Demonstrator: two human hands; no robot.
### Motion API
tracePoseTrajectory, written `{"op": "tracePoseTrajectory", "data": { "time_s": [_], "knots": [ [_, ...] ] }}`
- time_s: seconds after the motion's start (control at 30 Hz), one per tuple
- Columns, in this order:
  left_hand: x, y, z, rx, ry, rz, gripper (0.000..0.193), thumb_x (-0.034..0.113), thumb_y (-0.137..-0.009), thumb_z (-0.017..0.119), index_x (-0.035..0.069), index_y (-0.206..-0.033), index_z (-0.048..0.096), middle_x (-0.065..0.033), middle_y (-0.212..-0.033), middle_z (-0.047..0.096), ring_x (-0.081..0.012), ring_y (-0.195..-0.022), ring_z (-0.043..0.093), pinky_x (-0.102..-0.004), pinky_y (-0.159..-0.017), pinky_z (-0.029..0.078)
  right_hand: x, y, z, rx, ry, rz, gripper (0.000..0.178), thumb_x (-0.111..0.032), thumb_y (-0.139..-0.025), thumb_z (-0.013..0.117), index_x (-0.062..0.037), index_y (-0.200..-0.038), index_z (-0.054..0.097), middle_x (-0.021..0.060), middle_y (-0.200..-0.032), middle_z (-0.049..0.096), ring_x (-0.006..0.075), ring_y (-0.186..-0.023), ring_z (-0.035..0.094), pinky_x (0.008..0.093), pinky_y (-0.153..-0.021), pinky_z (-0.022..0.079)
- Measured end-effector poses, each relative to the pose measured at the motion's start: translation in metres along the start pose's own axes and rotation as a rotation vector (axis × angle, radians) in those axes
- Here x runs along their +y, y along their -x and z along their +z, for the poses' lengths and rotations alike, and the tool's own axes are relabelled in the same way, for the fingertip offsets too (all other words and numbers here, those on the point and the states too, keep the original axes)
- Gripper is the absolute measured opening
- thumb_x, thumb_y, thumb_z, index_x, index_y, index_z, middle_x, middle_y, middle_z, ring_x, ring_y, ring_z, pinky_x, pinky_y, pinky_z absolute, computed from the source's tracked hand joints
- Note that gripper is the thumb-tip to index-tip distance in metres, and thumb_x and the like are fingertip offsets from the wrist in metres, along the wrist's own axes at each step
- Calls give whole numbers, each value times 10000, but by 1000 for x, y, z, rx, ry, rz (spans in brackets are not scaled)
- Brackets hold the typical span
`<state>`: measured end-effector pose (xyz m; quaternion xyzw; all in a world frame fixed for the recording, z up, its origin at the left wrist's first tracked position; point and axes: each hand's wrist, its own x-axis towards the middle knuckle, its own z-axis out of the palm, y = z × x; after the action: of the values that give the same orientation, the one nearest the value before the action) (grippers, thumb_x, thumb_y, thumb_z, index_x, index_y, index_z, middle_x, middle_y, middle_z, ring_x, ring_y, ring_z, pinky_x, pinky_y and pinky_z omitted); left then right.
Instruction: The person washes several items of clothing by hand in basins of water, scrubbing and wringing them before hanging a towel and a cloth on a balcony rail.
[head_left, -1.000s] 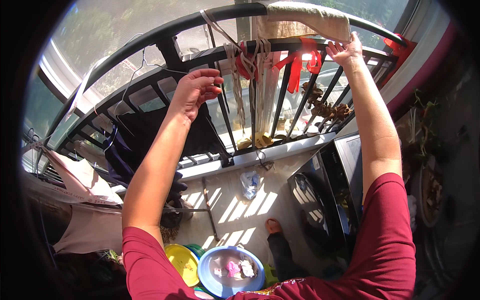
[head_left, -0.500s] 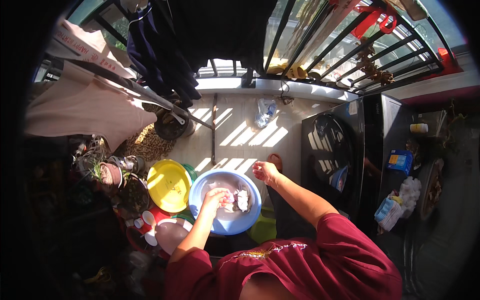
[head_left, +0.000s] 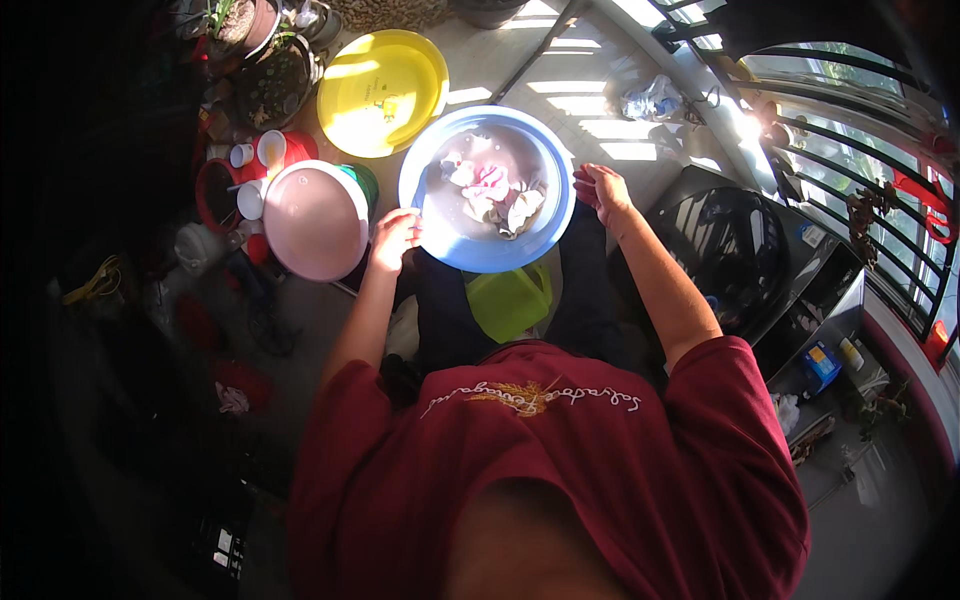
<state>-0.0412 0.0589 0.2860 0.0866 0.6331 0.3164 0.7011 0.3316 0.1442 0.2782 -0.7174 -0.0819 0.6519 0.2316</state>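
A light blue basin (head_left: pixel 486 262) holds cloudy water with several wet cloths in it. A pink and white cloth (head_left: pixel 488 184) lies near the middle of the water, and a whitish cloth with dark patches (head_left: pixel 522 210) is beside it to the right. My left hand (head_left: pixel 395 238) is closed on the basin's left rim, its fingertips curled over the edge. At the right rim, my right hand (head_left: pixel 603 192) has its fingers bent against the outer edge; the thumb's hold is partly hidden.
A yellow basin (head_left: pixel 345 125) stands at the far left of the blue one, a pink basin (head_left: pixel 318 222) at its left. A green plastic object (head_left: pixel 510 303) is between my legs. Potted plants (head_left: pixel 272 85) stand far left; a black washing machine (head_left: pixel 722 250) is at the right.
My left hand has come out of the basin's water and away from the cloths to the left rim. The right hand has come down to the right rim. The whole view has turned.
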Motion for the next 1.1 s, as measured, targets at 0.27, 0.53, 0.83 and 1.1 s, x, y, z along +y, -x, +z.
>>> {"op": "tracePoseTrajectory", "data": {
  "time_s": [0.27, 0.53, 0.83, 1.1],
  "knots": [
    [-137, -114, -11, -4, -615, 130, 151, 148, -782, 622, 25, -865, 595, -38, -787, 605, -94, -697, 560, -231, -596, 432, 110, -40, 39, -39, 228, 140, 311, -197, -884, 492, -29, -1144, 510, 95, -1016, 609, 192, -823, 607, 304, -700, 493],
    [-213, -175, -7, 65, 223, -51, 373, 105, -813, 541, 30, -1175, 497, -92, -1004, 561, -196, -892, 551, -316, -786, 459, 237, -135, 81, -90, 1013, -562, 340, -188, -872, 513, -26, -1169, 485, 93, -994, 600, 197, -833, 598, 310, -755, 471],
    [-200, -251, 12, 177, -531, -213, 419, 80, -778, 554, 60, -1192, 495, -114, -1044, 573, -236, -952, 550, -335, -832, 435, 241, -236, 147, -291, 1072, -413, 364, -217, -875, 515, -22, -1182, 486, 85, -1058, 577, 191, -928, 559, 325, -827, 433],
    [-176, -264, 38, 47, -608, 139, 402, 126, -779, 549, 75, -1176, 512, -105, -1038, 574, -260, -1002, 512, -417, -897, 349, 172, -183, 88, -293, 321, -224, 387, -243, -878, 516, -19, -1193, 487, 78, -1115, 557, 187, -1012, 525, 338, -891, 400]
  ]
}}
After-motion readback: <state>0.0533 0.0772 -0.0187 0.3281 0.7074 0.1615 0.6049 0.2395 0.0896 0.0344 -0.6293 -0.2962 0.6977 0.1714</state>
